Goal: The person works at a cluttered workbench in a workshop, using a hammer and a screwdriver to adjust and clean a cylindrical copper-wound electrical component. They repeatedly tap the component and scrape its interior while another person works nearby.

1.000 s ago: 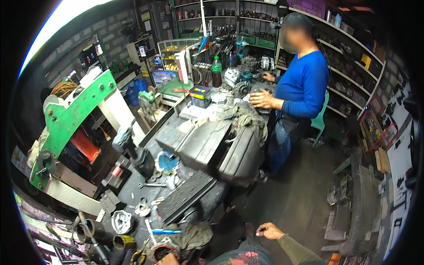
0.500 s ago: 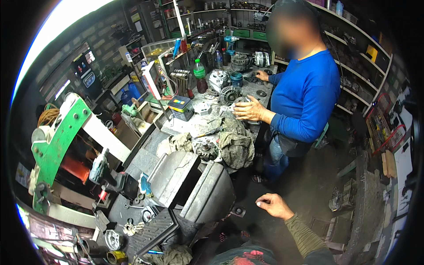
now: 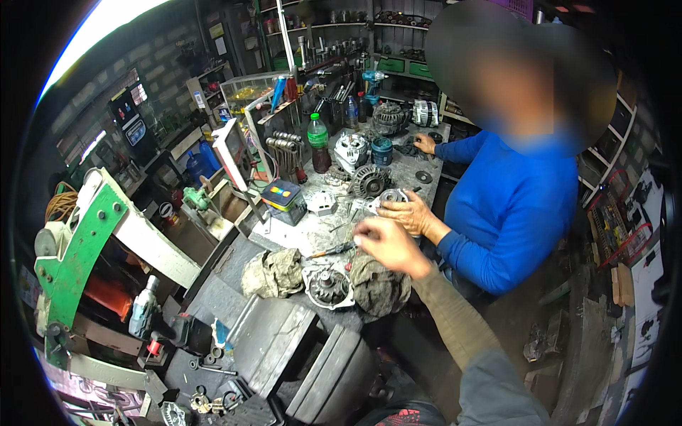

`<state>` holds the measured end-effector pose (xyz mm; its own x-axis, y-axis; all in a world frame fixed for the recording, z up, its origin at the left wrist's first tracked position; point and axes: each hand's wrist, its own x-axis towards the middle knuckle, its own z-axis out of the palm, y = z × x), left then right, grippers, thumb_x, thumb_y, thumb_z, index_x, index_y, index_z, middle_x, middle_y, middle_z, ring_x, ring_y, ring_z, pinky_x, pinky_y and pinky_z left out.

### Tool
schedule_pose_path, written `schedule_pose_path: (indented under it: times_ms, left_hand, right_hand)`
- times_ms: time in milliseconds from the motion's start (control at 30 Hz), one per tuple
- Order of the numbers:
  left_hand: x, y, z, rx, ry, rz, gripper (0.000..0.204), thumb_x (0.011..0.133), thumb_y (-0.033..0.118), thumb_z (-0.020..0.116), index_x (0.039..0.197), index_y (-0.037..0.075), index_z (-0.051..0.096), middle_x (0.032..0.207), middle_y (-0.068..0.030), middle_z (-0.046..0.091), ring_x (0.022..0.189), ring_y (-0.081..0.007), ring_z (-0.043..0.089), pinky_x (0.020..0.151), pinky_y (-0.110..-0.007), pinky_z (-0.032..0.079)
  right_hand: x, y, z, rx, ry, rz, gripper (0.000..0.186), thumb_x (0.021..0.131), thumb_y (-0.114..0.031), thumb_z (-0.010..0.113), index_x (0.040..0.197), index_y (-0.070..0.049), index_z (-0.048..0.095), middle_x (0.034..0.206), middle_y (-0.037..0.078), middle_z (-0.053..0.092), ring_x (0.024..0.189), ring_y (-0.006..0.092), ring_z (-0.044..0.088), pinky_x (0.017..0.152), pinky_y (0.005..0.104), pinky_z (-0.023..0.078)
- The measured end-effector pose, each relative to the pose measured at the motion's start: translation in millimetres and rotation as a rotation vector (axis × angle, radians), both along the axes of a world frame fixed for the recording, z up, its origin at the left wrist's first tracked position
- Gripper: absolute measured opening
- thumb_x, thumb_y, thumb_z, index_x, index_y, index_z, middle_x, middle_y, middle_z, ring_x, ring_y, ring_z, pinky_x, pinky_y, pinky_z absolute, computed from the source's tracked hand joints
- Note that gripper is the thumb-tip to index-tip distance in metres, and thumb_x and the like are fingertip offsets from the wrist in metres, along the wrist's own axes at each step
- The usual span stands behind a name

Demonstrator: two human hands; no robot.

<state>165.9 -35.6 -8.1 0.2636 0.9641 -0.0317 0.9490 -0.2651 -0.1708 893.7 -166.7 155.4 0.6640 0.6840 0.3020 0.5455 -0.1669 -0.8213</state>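
My right hand (image 3: 391,245) reaches out over the workbench, its fingers curled in. I cannot make out whether anything is in them. Just below it in the picture lies a crumpled grey-green rag (image 3: 380,285). An opened alternator part (image 3: 329,287) with a finned rotor sits between that rag and a second rag (image 3: 272,272). Behind it is a tool with a brown-and-black handle (image 3: 332,250). My left hand is out of view.
A co-worker in a blue sweater (image 3: 508,206) stands at the right, one hand (image 3: 405,211) on a round metal housing. Alternators (image 3: 369,182), a green-capped bottle (image 3: 318,142) and a blue jar (image 3: 381,151) stand farther back. A large vise (image 3: 273,341) is nearest me.
My right arm has swung forward and left, from low beside the bench to above the rag. The view has shifted, and the co-worker now appears larger and leans closer.
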Motion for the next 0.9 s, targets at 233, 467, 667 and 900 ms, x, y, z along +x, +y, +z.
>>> schedule_pose_path:
  times_ms: [233,467,667,900]
  left_hand:
    - [36.0,-8.5,8.6,-0.042,0.326,0.344,0.073,0.077,0.052,0.086,0.135,0.011,0.069,0.128,-0.0151,0.071,0.127,-0.0352,0.061,0.106,-0.053,0.046]
    - [53.3,-7.6,14.7,0.028,0.283,0.441,0.069,0.082,0.05,0.083,0.139,0.016,0.066,0.132,-0.0139,0.069,0.129,-0.0372,0.06,0.112,-0.056,0.041]
    - [76.7,-14.1,33.3,0.054,0.275,0.489,0.065,0.083,0.047,0.082,0.137,0.014,0.066,0.13,-0.0148,0.07,0.128,-0.0372,0.061,0.11,-0.055,0.041]
    - [97.0,-12.0,40.4,0.049,0.278,0.498,0.06,0.083,0.042,0.081,0.134,0.012,0.067,0.128,-0.0159,0.07,0.126,-0.0372,0.061,0.108,-0.053,0.042]
  right_hand:
    - [233.2,76.1,-5.7,-0.212,-0.119,-0.364,0.019,0.085,-0.016,0.069,0.096,-0.01,0.083,0.099,0.02,0.078,0.096,0.0356,0.077,0.088,0.0434,0.06]
    - [416.2,40.5,-98.6,-0.715,-0.115,-0.707,0.029,0.087,-0.017,0.071,0.109,0.002,0.079,0.118,0.029,0.074,0.114,0.0429,0.072,0.099,0.0479,0.058]
    - [523.1,-15.0,-179.9,-0.826,-0.247,-0.71,0.044,0.089,-0.005,0.064,0.132,-0.004,0.072,0.138,0.026,0.066,0.134,0.0408,0.061,0.112,0.0471,0.049]
    - [594.2,-27.9,-221.2,-1.003,-0.19,-0.603,0.061,0.094,-0.003,0.064,0.153,-0.016,0.057,0.158,0.024,0.051,0.142,0.0401,0.054,0.119,0.0456,0.045]
